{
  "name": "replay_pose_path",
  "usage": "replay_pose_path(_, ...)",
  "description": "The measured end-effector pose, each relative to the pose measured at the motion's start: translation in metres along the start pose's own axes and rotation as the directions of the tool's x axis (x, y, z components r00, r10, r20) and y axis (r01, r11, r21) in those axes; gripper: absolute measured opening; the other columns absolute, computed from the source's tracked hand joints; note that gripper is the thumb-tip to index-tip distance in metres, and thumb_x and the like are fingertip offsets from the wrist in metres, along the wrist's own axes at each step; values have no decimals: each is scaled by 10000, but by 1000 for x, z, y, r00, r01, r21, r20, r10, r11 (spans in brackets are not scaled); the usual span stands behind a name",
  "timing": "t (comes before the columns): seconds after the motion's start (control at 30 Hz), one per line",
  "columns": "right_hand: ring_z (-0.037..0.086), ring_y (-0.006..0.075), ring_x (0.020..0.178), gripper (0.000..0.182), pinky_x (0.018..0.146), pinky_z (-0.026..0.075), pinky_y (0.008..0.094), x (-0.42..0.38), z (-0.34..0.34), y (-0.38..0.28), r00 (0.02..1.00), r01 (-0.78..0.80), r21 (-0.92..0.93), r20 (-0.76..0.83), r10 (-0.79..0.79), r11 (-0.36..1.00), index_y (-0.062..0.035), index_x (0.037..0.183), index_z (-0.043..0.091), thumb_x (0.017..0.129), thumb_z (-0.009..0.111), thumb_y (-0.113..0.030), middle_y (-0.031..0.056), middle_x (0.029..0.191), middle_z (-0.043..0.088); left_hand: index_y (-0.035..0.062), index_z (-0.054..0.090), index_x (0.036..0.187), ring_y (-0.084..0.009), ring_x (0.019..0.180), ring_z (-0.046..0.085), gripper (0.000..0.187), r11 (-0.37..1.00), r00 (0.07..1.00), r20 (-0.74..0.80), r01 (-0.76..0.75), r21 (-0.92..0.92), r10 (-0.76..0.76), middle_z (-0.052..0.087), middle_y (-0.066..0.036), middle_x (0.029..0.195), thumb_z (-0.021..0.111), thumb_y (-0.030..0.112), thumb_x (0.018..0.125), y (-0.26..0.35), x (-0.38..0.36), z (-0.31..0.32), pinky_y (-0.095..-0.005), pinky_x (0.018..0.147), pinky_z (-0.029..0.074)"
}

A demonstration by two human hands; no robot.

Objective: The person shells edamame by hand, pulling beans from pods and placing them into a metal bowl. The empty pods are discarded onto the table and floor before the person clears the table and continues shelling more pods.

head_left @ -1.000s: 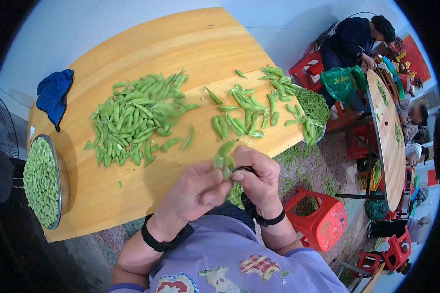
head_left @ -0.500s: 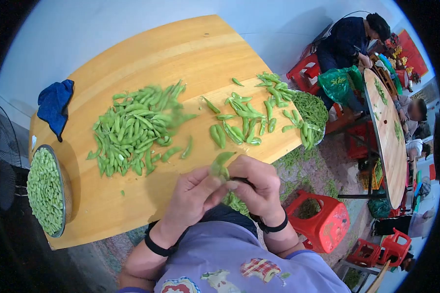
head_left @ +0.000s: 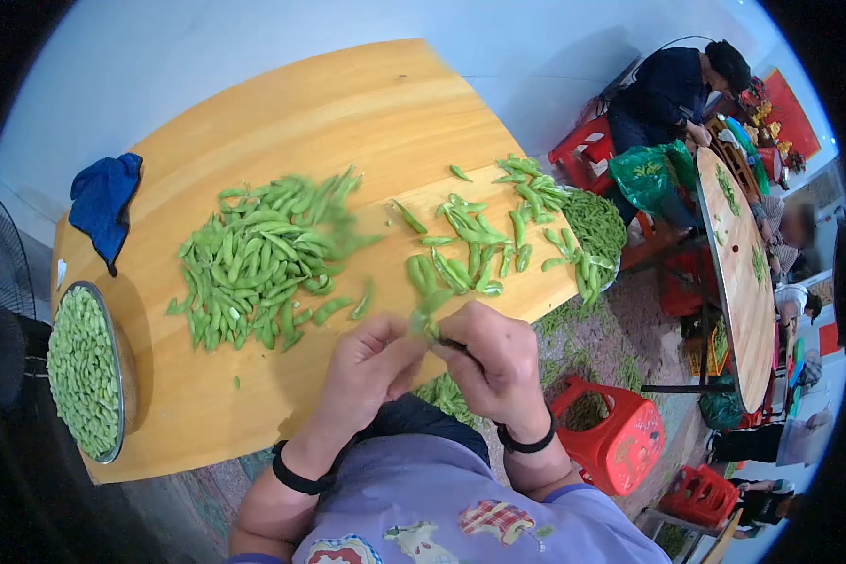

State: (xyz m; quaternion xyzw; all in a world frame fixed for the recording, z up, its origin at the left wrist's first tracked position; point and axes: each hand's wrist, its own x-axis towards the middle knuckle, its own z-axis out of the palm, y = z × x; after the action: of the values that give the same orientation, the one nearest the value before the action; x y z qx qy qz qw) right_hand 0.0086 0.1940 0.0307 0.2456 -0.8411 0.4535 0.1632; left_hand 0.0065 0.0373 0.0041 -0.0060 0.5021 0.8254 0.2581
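Observation:
A green soybean pod (head_left: 430, 308), blurred, stands up between my two hands above the near edge of the wooden table (head_left: 343, 103). My left hand (head_left: 371, 368) pinches it from the left with thumb and fingers. From the other side my right hand (head_left: 492, 362) is closed on its lower part, the fingertips partly hidden. A heap of plump pods (head_left: 254, 263) lies beyond my left hand. Flatter pods (head_left: 475, 226) are scattered past my right hand. At the table's left end, a metal bowl (head_left: 125, 376) is full of shelled green beans (head_left: 83, 376).
A blue cloth (head_left: 106, 202) lies by the left edge. Beyond the right end stands a container heaped with green pods (head_left: 594, 230). Pods litter the floor near a red stool (head_left: 616, 437). Other people, one in dark clothes (head_left: 663, 89), are around a round table (head_left: 738, 282).
My hands have drawn slightly apart at the fingertips, and the pod between them has shifted. The view has tilted a little. The heap and the bowl stay as they were.

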Motion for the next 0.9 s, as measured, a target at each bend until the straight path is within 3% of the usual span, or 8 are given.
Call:
replay_pose_path(0.07,540,280,558,238,470,430,353,4,0,-9,998,65,-136,34,-61,989,3,856,536,624,574,36,117,656,477,46,539,807,-34,443,367,186,998,999,-45,15,59,-12,454,27,571,479,199,894,4,-3,0,-178,392,263)
replay_pose_path(0.13,538,279,550,259,467,429,351,1,4,-12,995,97,-175,49,-89,980,13,877,537,621,570,41,117,655,477,40,541,791,-33,458,375,167,995,997,-26,70,-68,-72,445,34,564,483,165,886,10,-7,4,-177,405,267)
replay_pose_path(0.27,529,259,516,279,454,426,318,-4,12,-10,992,120,-229,56,-109,966,3,903,540,634,611,25,111,651,521,30,538,792,-32,458,376,150,994,992,-85,87,-63,-92,437,34,559,487,140,879,5,-5,-4,-179,405,265)
replay_pose_path(0.4,538,248,521,247,455,427,316,-13,19,-12,998,60,-198,37,-53,978,8,897,546,657,598,32,113,651,524,24,541,891,-51,504,427,115,997,999,7,50,59,-50,498,-2,657,475,119,888,3,-8,-8,-172,428,312)
replay_pose_path(0.47,538,257,525,305,463,431,321,-13,22,-9,997,1,29,-71,1,1000,31,964,551,662,573,58,124,665,518,25,537,910,-49,504,423,108,992,1000,13,4,127,-6,495,0,658,471,107,887,7,-9,-6,-172,429,313)
replay_pose_path(0.57,542,251,522,264,464,430,314,-14,28,-10,991,3,-16,-135,-5,1000,23,946,562,684,586,47,127,673,535,34,523,899,-26,533,426,90,986,999,21,-46,157,43,477,26,651,450,81,877,6,-12,-1,-170,446,309)
replay_pose_path(0.73,540,251,520,248,458,422,316,-12,29,-8,994,-11,36,-112,15,999,19,934,569,687,588,40,124,661,523,36,516,931,-59,508,443,164,993,998,-64,17,-116,-25,514,-4,707,390,24,825,3,-10,-1,-187,436,347)
replay_pose_path(0.9,533,260,513,198,454,413,320,-10,31,-6,993,-77,16,-84,78,997,19,901,576,704,588,31,131,649,507,48,522,901,-68,470,430,169,978,988,-118,72,-194,-96,509,-8,668,412,45,772,3,-3,0,-195,411,344)
